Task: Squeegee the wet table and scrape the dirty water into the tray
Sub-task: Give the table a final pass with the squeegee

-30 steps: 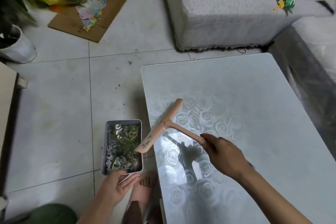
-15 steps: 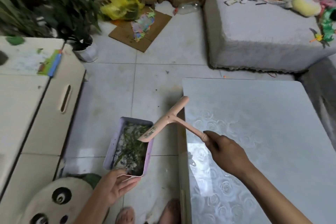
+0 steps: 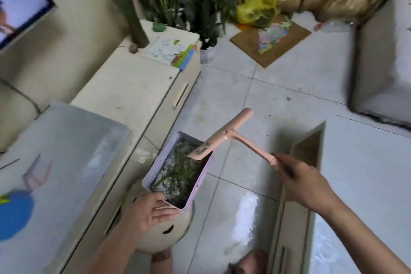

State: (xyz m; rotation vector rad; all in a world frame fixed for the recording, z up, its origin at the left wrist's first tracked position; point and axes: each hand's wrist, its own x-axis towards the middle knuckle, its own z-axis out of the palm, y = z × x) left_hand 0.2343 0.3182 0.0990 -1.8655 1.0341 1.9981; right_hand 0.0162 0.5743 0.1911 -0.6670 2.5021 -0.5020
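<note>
Our right hand [image 3: 304,182] is gripping the pink squeegee [image 3: 222,140] by the end of its handle, and our left hand [image 3: 151,211] is pinching the near end of the lilac tray [image 3: 203,179].
We are holding the tray tilted in the air over the floor [image 3: 233,87], apart from the surface [image 3: 367,173], with the squeegee's lower end hanging over its far rim. It is already carrying dark water and green scraps, so we are judging some scraping done; a sheen on the surface near us is suggesting more passes.
</note>
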